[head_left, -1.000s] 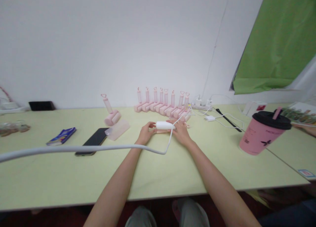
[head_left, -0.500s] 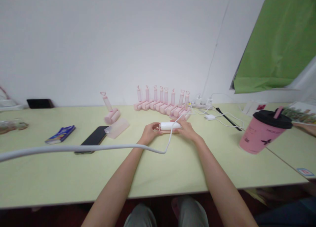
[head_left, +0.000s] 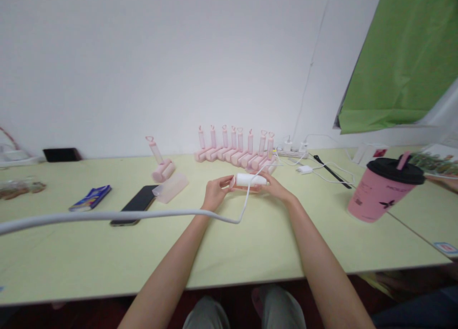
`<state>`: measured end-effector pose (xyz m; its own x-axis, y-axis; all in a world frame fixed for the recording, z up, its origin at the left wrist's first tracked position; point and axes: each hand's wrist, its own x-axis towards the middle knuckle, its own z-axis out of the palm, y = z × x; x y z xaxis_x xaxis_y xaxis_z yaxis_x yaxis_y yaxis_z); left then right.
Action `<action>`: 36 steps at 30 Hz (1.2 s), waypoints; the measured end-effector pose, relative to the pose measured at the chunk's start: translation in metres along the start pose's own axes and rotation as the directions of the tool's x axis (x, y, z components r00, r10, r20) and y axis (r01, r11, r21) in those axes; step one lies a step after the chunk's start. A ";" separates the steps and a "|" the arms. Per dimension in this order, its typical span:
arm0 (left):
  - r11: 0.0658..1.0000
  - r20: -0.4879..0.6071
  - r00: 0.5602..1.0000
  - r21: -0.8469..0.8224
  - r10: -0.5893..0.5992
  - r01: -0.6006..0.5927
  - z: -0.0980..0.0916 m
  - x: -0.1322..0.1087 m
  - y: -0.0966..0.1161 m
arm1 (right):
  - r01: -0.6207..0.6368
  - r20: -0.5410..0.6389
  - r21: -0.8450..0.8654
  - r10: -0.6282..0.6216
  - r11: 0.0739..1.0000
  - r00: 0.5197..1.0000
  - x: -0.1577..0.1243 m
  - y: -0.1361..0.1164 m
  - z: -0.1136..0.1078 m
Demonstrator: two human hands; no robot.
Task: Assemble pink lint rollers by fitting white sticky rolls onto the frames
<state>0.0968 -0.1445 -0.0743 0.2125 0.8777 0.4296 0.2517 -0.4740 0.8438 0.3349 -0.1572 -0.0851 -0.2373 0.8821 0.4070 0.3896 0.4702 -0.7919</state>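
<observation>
In front of me, just above the table, I hold a white cylinder [head_left: 263, 180] lying in a pink shell [head_left: 243, 190]. My left hand [head_left: 214, 194] is closed on the shell's left end, where a round pink end piece shows by the fingers. Around the right end, my right hand [head_left: 275, 187] is closed on the same piece; which finger touches the cylinder and which the shell I cannot tell. A pale cable crosses in front of the cylinder. Behind my hands stand several pink double-cylinder pieces [head_left: 229, 156] with clear upright tubes and loop tops.
To the left are a similar pink piece [head_left: 163, 170], a translucent pink case [head_left: 172, 188], a dark phone [head_left: 140, 198] and a blue packet [head_left: 91, 198]. On the right stand a pink cup [head_left: 377, 195], a white charger [head_left: 305, 169] with its cable, and a black strap [head_left: 332, 172].
The white cylinder and shell have shifted slightly right and tilted, and the round pink end piece now shows by my left fingers. Both hands keep their hold.
</observation>
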 end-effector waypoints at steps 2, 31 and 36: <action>0.992 0.020 0.998 -0.109 -0.055 0.057 0.000 0.000 0.000 | -0.007 0.054 0.078 0.002 0.997 0.999 0.001 0.000 0.000; 0.732 0.222 0.974 0.656 0.048 -0.185 -0.008 -0.008 0.003 | -0.092 -0.174 0.179 0.124 0.979 0.977 0.011 0.036 0.040; 0.616 0.206 0.979 0.771 0.002 -0.163 -0.006 -0.010 0.006 | -0.065 -0.269 0.124 0.097 0.990 0.958 0.017 0.037 0.044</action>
<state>0.0908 -0.1554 -0.0717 0.4028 0.8433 0.3557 0.8479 -0.4902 0.2018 0.3062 -0.1264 -0.1274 0.0492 0.8987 0.4358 0.2908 0.4045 -0.8671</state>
